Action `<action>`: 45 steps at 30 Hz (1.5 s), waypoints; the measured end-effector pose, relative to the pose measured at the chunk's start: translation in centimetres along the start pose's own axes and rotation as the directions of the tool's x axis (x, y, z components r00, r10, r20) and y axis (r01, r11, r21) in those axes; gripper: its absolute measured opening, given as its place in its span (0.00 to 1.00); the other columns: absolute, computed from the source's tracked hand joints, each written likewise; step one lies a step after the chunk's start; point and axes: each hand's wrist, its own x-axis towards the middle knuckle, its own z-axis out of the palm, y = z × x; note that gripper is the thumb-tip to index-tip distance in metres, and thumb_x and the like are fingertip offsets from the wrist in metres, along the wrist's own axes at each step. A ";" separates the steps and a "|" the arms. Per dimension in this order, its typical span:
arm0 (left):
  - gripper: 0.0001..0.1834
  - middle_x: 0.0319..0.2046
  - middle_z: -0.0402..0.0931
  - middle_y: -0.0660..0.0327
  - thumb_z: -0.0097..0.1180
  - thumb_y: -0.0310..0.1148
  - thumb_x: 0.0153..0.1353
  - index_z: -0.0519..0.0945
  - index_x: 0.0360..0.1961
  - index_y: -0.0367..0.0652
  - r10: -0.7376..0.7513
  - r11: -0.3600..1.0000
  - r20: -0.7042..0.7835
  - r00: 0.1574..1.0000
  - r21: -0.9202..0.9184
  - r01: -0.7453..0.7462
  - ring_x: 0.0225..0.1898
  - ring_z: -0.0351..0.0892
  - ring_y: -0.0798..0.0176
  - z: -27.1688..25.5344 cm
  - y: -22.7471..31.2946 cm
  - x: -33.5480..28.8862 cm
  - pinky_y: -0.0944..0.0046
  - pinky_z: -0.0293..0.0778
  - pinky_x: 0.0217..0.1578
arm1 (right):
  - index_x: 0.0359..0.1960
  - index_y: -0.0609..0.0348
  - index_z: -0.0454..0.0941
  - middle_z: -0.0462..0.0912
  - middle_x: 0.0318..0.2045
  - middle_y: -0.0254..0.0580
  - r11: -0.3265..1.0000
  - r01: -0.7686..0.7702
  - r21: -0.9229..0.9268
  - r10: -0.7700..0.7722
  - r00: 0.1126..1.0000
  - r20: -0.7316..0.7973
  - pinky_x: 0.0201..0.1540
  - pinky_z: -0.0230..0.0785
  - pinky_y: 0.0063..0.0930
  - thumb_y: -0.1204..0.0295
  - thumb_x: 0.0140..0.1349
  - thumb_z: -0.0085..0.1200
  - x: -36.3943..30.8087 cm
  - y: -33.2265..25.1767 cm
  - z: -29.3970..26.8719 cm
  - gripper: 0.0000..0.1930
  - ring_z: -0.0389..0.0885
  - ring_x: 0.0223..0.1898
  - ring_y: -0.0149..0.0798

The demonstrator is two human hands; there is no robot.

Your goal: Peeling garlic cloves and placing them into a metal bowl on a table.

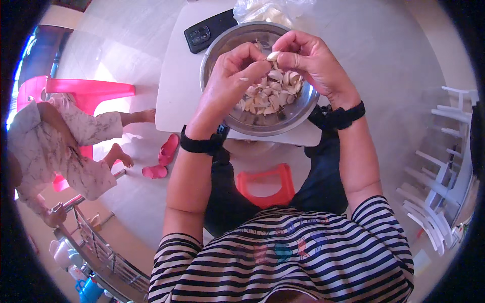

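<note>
Above a wide steel bowl (237, 121), my two hands meet with fingertips pinched together. A pale garlic clove (273, 56) shows between them. My right hand (313, 63) holds the clove between thumb and fingers. My left hand (235, 73) is closed at the clove's other side, its thumb and forefinger against the end; a bit of papery skin sticks to that thumb. Beneath them lies a heap of loose garlic cloves (270, 96), many in their skins. My forearms partly cover the bowl's sides.
The bowl stands on a white table (177, 91). A black phone (209, 31) and a clear plastic bag (273, 11) lie beyond it. At left, another person (65, 146) sits on a pink chair (96, 91), near pink sandals (161, 159). A red stool (268, 187) is between my legs.
</note>
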 end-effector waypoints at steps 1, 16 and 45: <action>0.05 0.25 0.75 0.68 0.58 0.30 0.57 0.77 0.31 0.39 0.044 0.996 -0.035 0.998 0.075 -0.042 0.29 0.71 0.76 -0.1 -0.1 0.1 0.74 0.68 0.32 | 0.34 0.59 0.78 0.81 0.31 0.31 0.995 0.057 -0.076 -0.060 0.997 -0.039 0.41 0.71 0.18 0.77 0.52 0.64 0.2 0.3 -0.2 0.09 0.78 0.34 0.24; 0.07 0.23 0.79 0.63 0.62 0.27 0.54 0.81 0.33 0.34 0.121 0.987 -0.205 0.971 0.131 -0.096 0.26 0.75 0.75 1.2 -0.5 0.3 0.73 0.72 0.30 | 0.36 0.61 0.78 0.80 0.31 0.31 0.965 0.165 -0.202 -0.188 0.977 -0.097 0.42 0.71 0.19 0.76 0.54 0.62 0.3 0.6 1.0 0.08 0.77 0.34 0.23; 0.06 0.34 0.80 0.60 0.61 0.22 0.55 0.80 0.35 0.37 0.400 0.877 -0.147 0.905 0.350 -0.331 0.35 0.82 0.68 0.0 -0.2 0.5 0.71 0.77 0.36 | 0.43 0.63 0.78 0.82 0.32 0.34 0.986 0.036 -0.166 -0.041 0.999 -0.028 0.35 0.72 0.16 0.72 0.61 0.56 0.1 0.7 0.8 0.10 0.79 0.30 0.24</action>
